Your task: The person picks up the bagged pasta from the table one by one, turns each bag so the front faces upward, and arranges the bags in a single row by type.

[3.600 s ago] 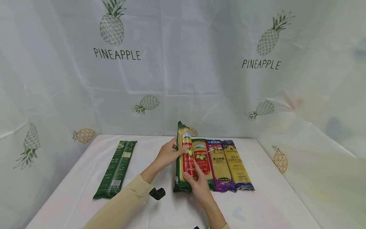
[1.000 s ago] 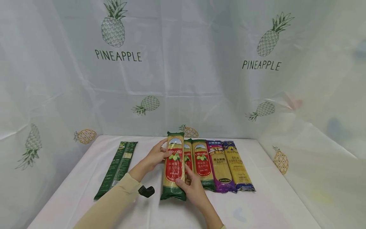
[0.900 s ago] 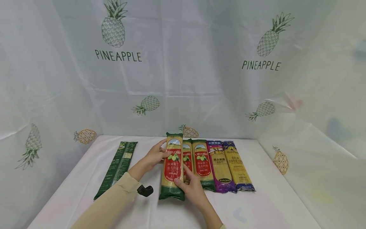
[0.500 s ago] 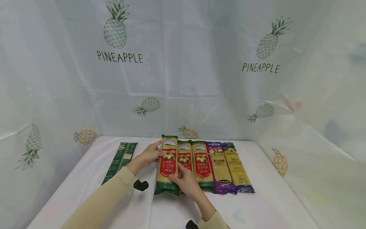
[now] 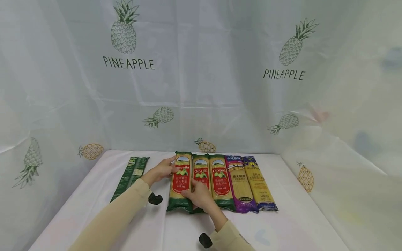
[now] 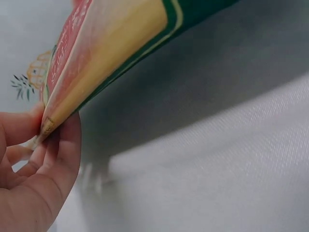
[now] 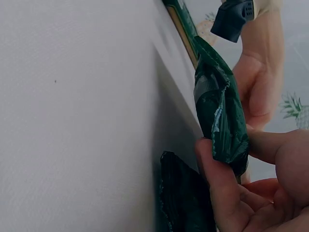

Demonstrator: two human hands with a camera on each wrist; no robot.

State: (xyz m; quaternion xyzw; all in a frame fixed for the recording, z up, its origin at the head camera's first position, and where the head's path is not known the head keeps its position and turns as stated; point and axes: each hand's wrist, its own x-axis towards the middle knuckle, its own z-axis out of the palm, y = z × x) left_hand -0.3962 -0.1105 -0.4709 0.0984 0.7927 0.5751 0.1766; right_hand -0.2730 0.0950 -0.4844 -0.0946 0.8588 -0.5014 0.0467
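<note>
A green-ended spaghetti pack with a red label is held face up in both hands, at the left end of a row of packs. My left hand grips its upper left edge; in the left wrist view the thumb and fingers pinch that edge above a shadow on the cloth. Lower down, my right hand pinches the right edge. The right wrist view shows the pack's green end between thumb and fingers, off the table. A matching spaghetti pack lies right beside it, partly covered by my right hand.
Rightward in the row lie another red-labelled pack, a purple pack and a yellow-and-blue pack. Apart at the left, a green pack lies back side up, partly behind my left sleeve. A pineapple-printed curtain encloses the white-covered table.
Both hands have carried a spaghetti pack leftward and lowered it beside the row. An identical pack, earlier mostly covered by it, now shows in the row.
</note>
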